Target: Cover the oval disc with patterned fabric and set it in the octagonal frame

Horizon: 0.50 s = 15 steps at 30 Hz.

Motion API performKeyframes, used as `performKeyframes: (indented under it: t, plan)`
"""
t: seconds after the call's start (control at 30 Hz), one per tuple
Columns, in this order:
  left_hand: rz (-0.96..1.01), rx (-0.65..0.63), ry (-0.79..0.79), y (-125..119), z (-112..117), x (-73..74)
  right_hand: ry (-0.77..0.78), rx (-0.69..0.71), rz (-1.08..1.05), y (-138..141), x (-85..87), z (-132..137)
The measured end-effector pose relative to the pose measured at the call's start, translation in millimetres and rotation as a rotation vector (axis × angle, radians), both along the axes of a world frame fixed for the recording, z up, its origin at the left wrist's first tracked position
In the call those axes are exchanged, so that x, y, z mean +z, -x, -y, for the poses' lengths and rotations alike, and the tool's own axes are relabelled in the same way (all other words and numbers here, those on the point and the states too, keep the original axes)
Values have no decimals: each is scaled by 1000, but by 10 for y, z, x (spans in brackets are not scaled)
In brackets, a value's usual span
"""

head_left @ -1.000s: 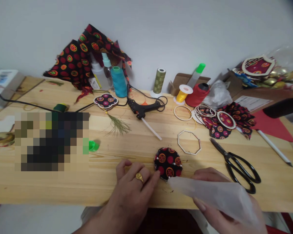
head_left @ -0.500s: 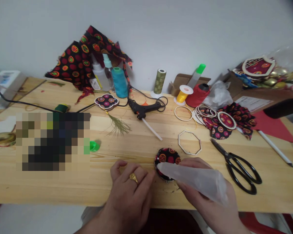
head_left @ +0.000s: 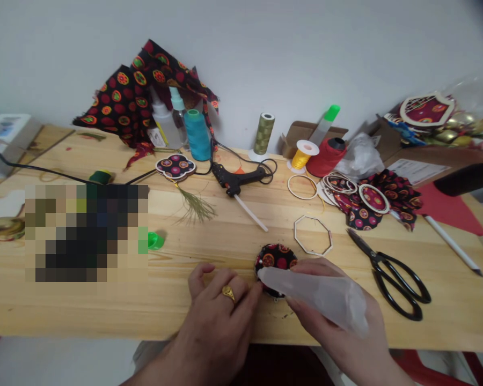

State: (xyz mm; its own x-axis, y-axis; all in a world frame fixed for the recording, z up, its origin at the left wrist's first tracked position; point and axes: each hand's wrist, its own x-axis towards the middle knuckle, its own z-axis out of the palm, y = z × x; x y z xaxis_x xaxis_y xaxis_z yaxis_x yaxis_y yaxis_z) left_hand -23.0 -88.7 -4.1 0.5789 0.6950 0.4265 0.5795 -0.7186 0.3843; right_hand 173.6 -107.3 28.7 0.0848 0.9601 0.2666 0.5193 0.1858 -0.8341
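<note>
My right hand (head_left: 338, 321) is closed round a translucent glue bottle (head_left: 314, 289) that tapers to a narrow tip. The bottle lies tilted across the hand, its tip at the left part of a round fabric piece (head_left: 279, 257) on the table. That piece is black with red and orange motifs, and small white dots show along its edge. My left hand (head_left: 221, 305), wearing a gold ring, rests on the wood with curled fingers. Its index fingertip is against the piece's lower left edge; the thumb is hidden.
Black-handled scissors (head_left: 390, 279) and an octagonal frame (head_left: 313, 235) lie to the right. Behind are a glue gun (head_left: 237, 177), a blue thread cone (head_left: 197, 136) and a flower-shaped tasselled ornament (head_left: 175, 167). A blurred patch (head_left: 86, 233) covers the left.
My left hand has shifted slightly right, bringing its fingertip against the round piece. My right hand and the glue bottle have moved a little left.
</note>
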Motion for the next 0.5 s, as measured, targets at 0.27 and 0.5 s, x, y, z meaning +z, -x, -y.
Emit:
performKeyframes:
  t: [0.27,0.5]
  plan:
    - [45,65,11,12,39,-20,3,-10,29,-29,4,40]
    - [77,113,104,-25,-17,-14,1,42,7,-33,14,59]
